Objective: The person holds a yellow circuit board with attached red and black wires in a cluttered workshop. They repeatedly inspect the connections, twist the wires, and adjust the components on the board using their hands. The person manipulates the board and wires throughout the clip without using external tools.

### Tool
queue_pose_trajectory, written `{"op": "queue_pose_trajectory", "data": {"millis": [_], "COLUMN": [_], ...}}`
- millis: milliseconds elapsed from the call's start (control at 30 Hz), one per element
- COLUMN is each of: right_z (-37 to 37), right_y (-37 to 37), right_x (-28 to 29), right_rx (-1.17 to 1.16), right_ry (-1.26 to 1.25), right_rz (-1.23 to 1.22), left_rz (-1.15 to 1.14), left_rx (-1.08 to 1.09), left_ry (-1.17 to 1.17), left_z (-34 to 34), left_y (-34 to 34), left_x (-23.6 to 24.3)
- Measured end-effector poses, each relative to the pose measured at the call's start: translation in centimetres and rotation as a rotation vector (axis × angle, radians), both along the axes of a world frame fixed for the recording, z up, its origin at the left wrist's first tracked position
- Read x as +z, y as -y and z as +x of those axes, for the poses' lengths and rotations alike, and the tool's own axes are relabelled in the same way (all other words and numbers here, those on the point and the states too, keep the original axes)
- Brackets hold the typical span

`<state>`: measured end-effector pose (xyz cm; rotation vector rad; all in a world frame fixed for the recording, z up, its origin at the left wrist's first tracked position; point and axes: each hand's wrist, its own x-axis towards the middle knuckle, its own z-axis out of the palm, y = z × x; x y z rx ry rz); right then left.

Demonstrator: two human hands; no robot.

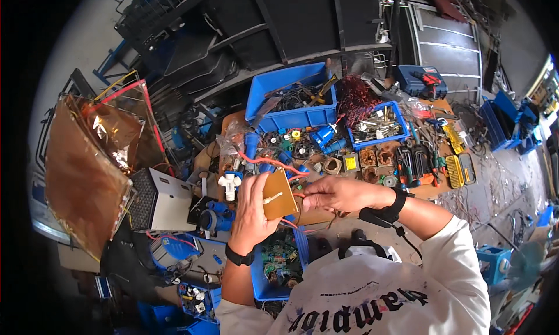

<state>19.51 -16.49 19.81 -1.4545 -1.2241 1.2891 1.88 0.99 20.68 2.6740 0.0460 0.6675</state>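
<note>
My left hand [250,212] grips a flat, square, tan board [282,186] by its left side, tilted up in front of me. A short pale strip lies on the board's face. At the board's right edge, my right hand [343,193] has its thumb and fingers pinched together. What it pinches is too small to make out. A thick red cable [262,159] winds over the bench behind the board. Just left of my left hand stands a white three-way pipe fitting [230,184].
On the cluttered bench are a large blue crate [291,122] of cables, a blue tray [381,138] of metal parts, a bundle of dark red wire [358,99] and hand tools [416,166]. Below my arms sits a blue bin [265,285] of circuit boards. A white box [166,201] stands left.
</note>
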Motion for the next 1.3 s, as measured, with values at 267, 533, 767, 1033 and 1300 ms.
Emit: {"op": "queue_pose_trajectory", "data": {"millis": [267,533,767,1033,1300], "right_z": [6.0,9.1,11.2,10.9,8.5], "right_y": [3.4,3.2,2.5,0.0,-0.1], "right_x": [2.5,-1.6,-4.6,-7.0,-4.5], "right_rx": [-0.277,-0.226,-0.338,-0.304,-0.271], "right_ry": [-0.180,-0.293,-0.634,-0.564,-0.178], "right_rz": [0.124,0.150,0.111,-0.072,0.127], "left_rz": [-0.418,-0.783,-1.004,-1.171,-1.077], "left_rx": [0.332,0.398,0.511,0.518,0.568], "left_ry": [0.207,0.606,0.867,0.917,0.897], "left_z": [-1.8,-1.4,-2.1,-1.3,-1.2], "left_y": [0.3,5.0,6.6,7.4,7.5], "left_x": [-2.7,-2.1,-2.1,-1.4,-1.3]}}
